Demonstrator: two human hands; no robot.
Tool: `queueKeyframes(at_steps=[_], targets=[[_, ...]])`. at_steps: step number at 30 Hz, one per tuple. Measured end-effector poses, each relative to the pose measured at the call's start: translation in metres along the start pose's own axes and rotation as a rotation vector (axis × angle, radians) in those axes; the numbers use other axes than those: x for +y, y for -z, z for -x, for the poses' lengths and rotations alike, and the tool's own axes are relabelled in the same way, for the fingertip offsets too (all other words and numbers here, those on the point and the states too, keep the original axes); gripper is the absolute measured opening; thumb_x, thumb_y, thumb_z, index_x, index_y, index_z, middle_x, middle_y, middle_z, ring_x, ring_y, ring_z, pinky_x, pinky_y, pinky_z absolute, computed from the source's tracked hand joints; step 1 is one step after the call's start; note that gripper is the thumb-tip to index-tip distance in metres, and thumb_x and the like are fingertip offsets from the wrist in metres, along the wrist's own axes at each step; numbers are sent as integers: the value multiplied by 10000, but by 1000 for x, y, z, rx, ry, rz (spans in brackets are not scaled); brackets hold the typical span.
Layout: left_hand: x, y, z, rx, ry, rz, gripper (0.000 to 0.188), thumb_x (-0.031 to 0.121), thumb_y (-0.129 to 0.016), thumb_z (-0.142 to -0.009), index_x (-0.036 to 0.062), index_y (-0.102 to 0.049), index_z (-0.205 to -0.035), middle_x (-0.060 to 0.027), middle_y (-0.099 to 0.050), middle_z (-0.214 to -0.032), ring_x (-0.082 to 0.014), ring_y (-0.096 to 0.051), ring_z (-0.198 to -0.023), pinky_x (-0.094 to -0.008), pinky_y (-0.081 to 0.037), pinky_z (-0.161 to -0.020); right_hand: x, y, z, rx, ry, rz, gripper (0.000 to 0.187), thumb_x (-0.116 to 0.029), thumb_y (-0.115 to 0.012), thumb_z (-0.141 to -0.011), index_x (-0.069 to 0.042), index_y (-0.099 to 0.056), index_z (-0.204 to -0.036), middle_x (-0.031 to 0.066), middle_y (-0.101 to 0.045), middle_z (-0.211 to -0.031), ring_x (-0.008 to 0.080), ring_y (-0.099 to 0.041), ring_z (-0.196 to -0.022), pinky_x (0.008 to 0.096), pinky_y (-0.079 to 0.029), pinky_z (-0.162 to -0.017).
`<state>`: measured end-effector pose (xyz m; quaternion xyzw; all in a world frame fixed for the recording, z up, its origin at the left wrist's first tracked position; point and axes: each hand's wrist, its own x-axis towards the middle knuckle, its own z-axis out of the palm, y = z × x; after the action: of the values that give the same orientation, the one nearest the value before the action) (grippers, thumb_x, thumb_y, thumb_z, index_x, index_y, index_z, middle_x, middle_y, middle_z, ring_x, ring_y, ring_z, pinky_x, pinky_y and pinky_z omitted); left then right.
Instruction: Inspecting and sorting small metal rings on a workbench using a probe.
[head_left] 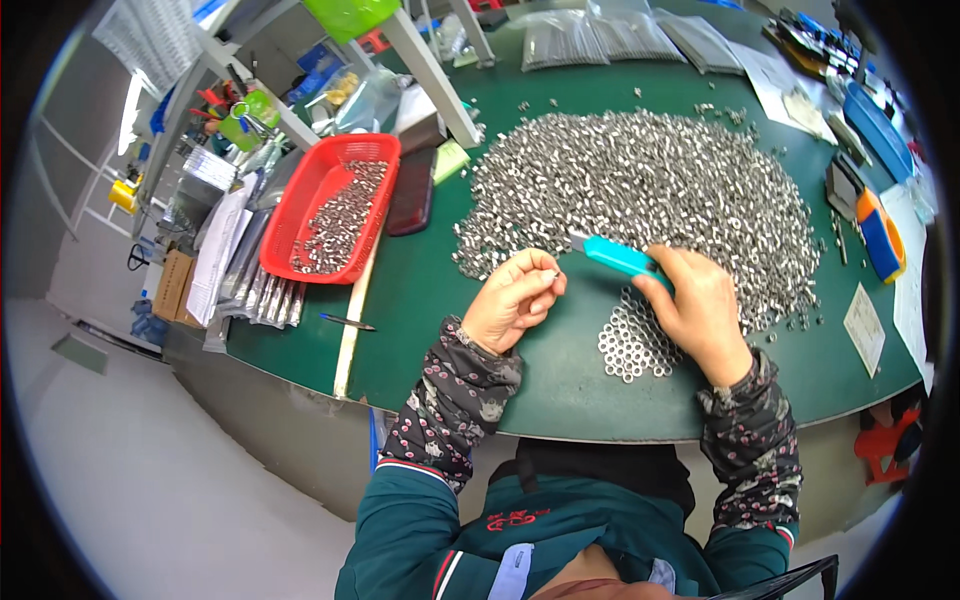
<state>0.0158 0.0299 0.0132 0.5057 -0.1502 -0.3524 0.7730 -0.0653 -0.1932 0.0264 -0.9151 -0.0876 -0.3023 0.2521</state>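
Head view: left hand (512, 302), fingers pinching metal bit (556, 275); right hand (697, 308) closed round knife (618, 256); some rings (634, 342) laid flat, large heap (640, 190) apparently remaining.

1. Pile (640, 190): bars the far side, ahead of both hands.
2. Knife (618, 257): in my right hand (700, 308), juts leftward across the gap.
3. Rings (635, 342): one cluster, just left of my right wrist.
4. Lane: bare table (560, 365) between my left hand (520, 303) and the rings.
5. Lane: leftward, bare as far as the pen (348, 322); basket (372, 222) wall beyond.
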Motion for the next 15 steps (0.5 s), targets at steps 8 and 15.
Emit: queueKeyframes(at_steps=[8, 15], targets=[[-7, 18, -6, 74, -50, 357, 88, 64, -482, -883, 48, -532, -955, -92, -571, -874, -45, -380, -513, -149, -273, -368, -5, -2, -2, -54, -16, -23, 250, -204, -662, -743, -43, -593, -921, 102, -598, -712, 287, -586, -639, 388, -458, -556], [-5, 14, -9, 153, -29, 255, 95, 109, -486, -907, 54, -546, -957, -76, -601, -858, -22, -376, -482, -138, -269, -362, -1, -3, -2, -117, -44, -66, 240, -224, -648, -757, -45, -599, -911, 107, -600, -701, 295, -589, -645, 398, -454, -559]])
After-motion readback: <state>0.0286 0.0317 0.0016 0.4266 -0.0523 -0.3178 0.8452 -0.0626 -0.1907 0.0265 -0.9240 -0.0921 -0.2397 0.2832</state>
